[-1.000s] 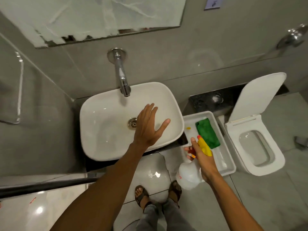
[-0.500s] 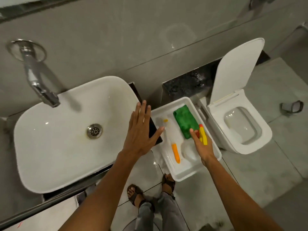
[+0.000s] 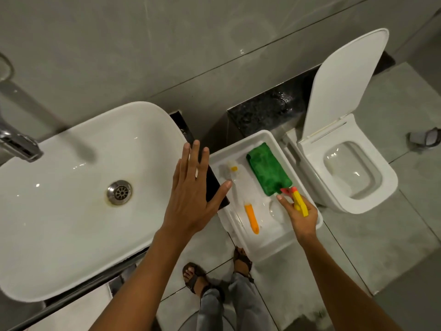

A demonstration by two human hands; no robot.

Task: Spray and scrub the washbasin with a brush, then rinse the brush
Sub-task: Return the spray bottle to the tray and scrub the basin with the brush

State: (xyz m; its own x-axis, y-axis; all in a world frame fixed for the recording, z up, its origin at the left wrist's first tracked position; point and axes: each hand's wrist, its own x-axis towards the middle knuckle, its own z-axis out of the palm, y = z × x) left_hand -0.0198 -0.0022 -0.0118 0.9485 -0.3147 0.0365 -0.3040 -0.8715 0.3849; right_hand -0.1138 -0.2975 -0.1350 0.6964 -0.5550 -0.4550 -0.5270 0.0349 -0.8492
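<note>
The white washbasin (image 3: pixel 71 211) fills the left, with a metal drain (image 3: pixel 119 192) and the tap (image 3: pixel 20 144) over its far left rim. To its right a white tray (image 3: pixel 303 237) holds a brush (image 3: pixel 251 217) with an orange handle and clear neck, and a green cloth (image 3: pixel 268 172). My right hand (image 3: pixel 301 215) grips the spray bottle (image 3: pixel 299 201) by its yellow and red trigger head, the bottle standing in the tray. My left hand (image 3: pixel 193 197) hovers flat with fingers spread over the basin's right rim, holding nothing.
A white toilet (image 3: pixel 358 173) with its lid raised stands right of the tray, against a black stone ledge (image 3: pixel 269 111). Grey tiled wall runs behind. My sandalled feet (image 3: pixel 214 271) are on the glossy floor below the tray.
The view has swung right, away from the tap. My right hand brought the spray bottle from beside the tray down into it. My left hand drifted from over the drain to the basin's right rim.
</note>
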